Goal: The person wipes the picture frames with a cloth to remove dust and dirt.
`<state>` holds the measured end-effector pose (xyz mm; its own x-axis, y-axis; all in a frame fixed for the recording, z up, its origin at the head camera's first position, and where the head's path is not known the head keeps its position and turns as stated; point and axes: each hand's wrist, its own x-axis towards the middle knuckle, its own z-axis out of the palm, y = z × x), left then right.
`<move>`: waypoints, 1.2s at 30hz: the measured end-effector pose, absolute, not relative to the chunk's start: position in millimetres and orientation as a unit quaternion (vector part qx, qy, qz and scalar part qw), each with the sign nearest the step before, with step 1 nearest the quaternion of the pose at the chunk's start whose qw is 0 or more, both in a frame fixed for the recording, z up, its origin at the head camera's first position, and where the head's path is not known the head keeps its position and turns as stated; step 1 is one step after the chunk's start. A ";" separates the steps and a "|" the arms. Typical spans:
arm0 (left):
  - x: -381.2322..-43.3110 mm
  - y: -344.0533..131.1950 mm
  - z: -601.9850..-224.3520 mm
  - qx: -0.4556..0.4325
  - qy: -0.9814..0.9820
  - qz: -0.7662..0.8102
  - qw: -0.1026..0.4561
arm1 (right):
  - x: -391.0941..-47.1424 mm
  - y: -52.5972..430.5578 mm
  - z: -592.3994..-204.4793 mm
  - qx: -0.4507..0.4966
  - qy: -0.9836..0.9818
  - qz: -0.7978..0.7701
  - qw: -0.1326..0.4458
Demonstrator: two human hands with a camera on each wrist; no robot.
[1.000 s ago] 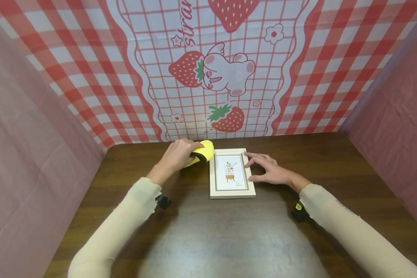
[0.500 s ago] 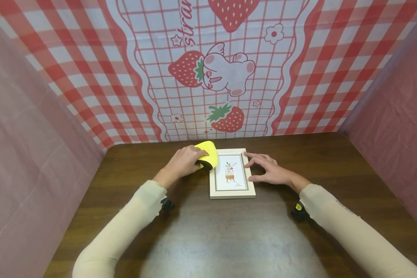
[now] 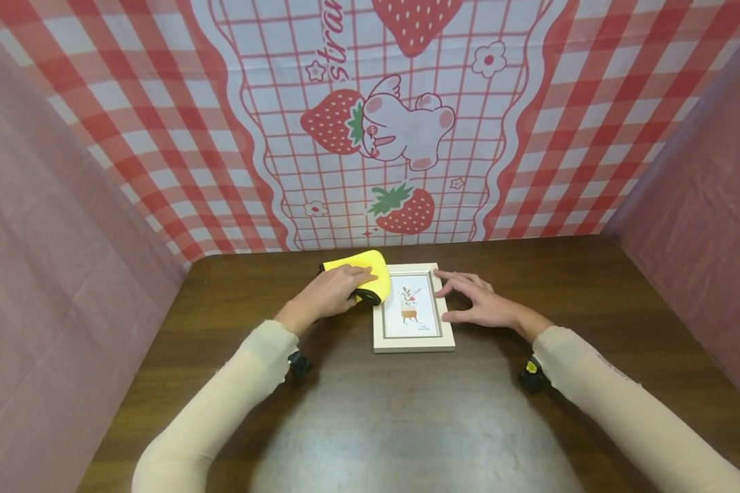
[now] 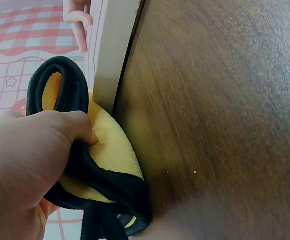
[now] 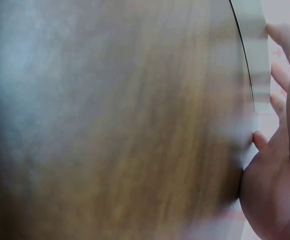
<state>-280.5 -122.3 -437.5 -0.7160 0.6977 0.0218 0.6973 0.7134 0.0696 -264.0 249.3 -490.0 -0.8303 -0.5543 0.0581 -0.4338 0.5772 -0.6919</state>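
A yellow cloth with black edging [image 3: 371, 263] lies folded over the upper left corner of a cream picture frame [image 3: 414, 346]. My left hand [image 3: 327, 291] grips this cloth; in the left wrist view, the thumb presses on the folded cloth [image 4: 112, 137] beside the frame's side. The frame lies flat on the table and holds a picture of a potted plant [image 3: 410, 305]. Along the frame's right edge rests my right hand [image 3: 481, 305], fingers spread and fingertips touching the rim. In the right wrist view, its fingertips meet the frame's pale side [image 5: 254, 50].
The dark brown wooden table [image 3: 370, 418] extends around the frame. Behind it hangs a red and white checked cloth with strawberries [image 3: 401, 123]. Pink curtains [image 3: 55, 274] close off both sides. A small black camera sits at each wrist.
My left hand has moved a little right and toward me, bringing the yellow cloth onto the frame's upper left corner, where more of it shows. The right hand stays at the frame's edge.
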 end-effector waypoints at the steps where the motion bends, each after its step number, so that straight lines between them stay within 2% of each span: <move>1: -280.3 -122.3 -437.5 0.377 0.925 0.038 0.002 | -263.7 249.0 -489.1 -0.275 0.885 -0.365 0.086; 11: -274.9 -123.5 -437.4 0.383 0.923 0.041 -0.017 | -265.1 251.4 -494.7 -0.283 0.885 -0.361 0.075; 17: -267.8 -125.6 -436.7 0.394 0.918 0.036 -0.022 | -264.5 250.8 -492.1 -0.274 0.885 -0.366 0.090; 23: -271.9 -133.1 -456.3 0.433 0.899 0.042 -0.044 | -264.7 252.1 -493.0 -0.289 0.882 -0.364 0.077; 33: -244.4 -130.6 -441.9 0.437 0.898 0.028 -0.040 | -262.9 251.0 -489.8 -0.288 0.882 -0.362 0.082; 36: -254.7 -137.4 -466.4 0.457 0.887 0.032 -0.062 | -262.5 250.6 -489.4 -0.290 0.881 -0.364 0.082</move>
<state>-254.7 -137.4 -466.4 -0.5750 0.8063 0.1386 0.8142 0.5807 -0.0004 -262.5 250.6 -489.4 -0.8183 -0.5710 0.0662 -0.4516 0.5673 -0.6886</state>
